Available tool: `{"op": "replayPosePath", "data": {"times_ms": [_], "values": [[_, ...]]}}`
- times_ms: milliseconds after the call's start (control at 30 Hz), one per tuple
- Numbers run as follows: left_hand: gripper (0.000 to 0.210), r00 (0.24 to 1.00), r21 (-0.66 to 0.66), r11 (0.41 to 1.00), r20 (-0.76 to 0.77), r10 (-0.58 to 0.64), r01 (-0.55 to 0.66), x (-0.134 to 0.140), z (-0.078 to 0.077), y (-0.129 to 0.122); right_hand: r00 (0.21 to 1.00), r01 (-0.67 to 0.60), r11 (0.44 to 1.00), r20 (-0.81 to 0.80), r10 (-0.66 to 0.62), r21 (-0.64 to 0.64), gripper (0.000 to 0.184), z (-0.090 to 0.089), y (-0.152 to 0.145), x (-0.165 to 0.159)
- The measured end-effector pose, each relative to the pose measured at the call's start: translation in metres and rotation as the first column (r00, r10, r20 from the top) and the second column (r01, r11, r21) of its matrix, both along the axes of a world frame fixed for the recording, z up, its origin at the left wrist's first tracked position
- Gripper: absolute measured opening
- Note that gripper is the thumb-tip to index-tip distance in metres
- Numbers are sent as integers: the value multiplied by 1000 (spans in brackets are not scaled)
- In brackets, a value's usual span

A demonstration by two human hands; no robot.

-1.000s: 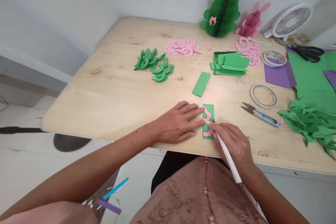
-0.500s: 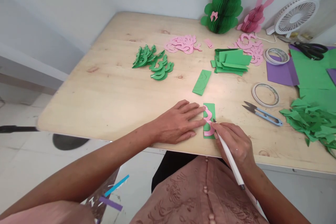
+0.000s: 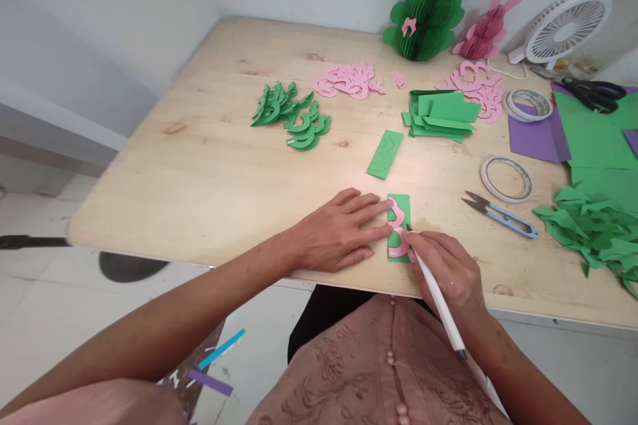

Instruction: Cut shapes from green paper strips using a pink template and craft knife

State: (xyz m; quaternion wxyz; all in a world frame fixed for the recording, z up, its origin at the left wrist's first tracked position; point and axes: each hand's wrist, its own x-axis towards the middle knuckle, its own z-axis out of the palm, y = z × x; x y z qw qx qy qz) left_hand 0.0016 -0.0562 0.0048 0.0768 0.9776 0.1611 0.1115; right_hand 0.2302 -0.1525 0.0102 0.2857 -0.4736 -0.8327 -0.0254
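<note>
Near the table's front edge lies a green paper strip [image 3: 405,202] with a curvy pink paper template [image 3: 397,214] on top of it. My left hand [image 3: 335,234] rests flat with fingers spread, its fingertips pressing on the template's left side. A white pen [image 3: 438,299] is gripped in my right hand [image 3: 451,272], its dark tip touching down at the template's right edge. Just beyond lies another green strip [image 3: 385,154] with a curvy line drawn on it.
Farther back are green cut-outs [image 3: 304,126], pink cut-outs [image 3: 349,81] and stacked green strips [image 3: 441,116]. Blue thread snips [image 3: 503,216], a tape roll [image 3: 506,179] and green scraps [image 3: 593,229] lie to the right. A green paper rabbit [image 3: 431,10] and white fan [image 3: 565,30] stand behind.
Hands, pen and template hold almost the same places. The whole view has shifted very slightly.
</note>
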Motion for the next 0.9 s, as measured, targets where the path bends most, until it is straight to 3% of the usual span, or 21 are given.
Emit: {"op": "replayPosePath", "data": {"times_ms": [633, 900], "values": [[39, 999, 17, 1000, 54, -5, 5, 0, -4, 0, 1000, -3, 1000, 2, 3, 5, 27, -2, -1, 0], [35, 985, 92, 996, 169, -18, 2, -2, 0, -9, 1000, 3, 1000, 9, -3, 4, 27, -2, -1, 0]]}}
